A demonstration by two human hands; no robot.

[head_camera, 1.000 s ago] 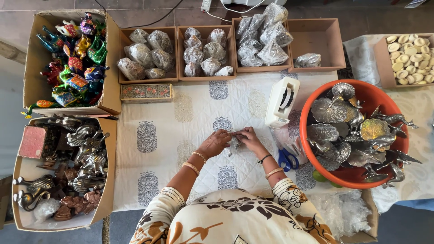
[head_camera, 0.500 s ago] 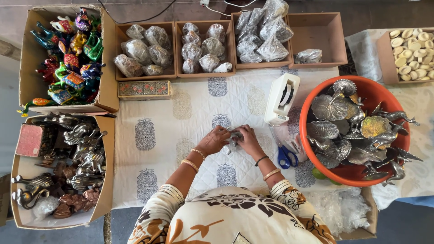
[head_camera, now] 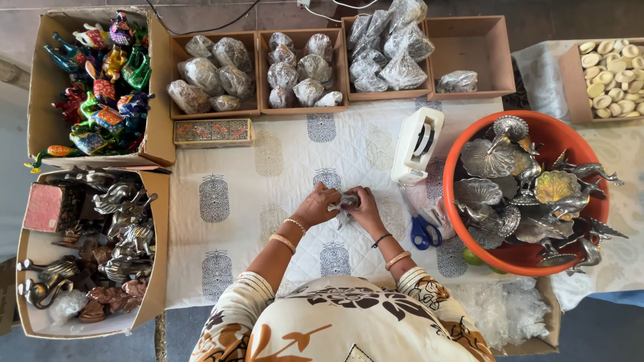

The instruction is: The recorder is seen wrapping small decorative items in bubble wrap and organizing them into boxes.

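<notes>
Both hands meet at the middle of the white quilted cloth with grey block prints [head_camera: 268, 201]: the left hand [head_camera: 316, 205] and the right hand [head_camera: 366, 209] are closed around a small silvery metal figurine in clear plastic wrap [head_camera: 346, 203], which sits between the fingers just above the cloth, so this piece appears to be mid-wrapping. Judging by the layout, a good share is done: three wooden trays [head_camera: 213, 108] hold many bagged pieces, while a fourth wooden tray [head_camera: 469, 57] holds only one bagged piece. Much seems left: the orange plastic tub [head_camera: 463, 137] at the right is heaped with bare silver bird figures. A white tape dispenser [head_camera: 417, 145] and blue-handled scissors [head_camera: 424, 232] lie near the right hand.
</notes>
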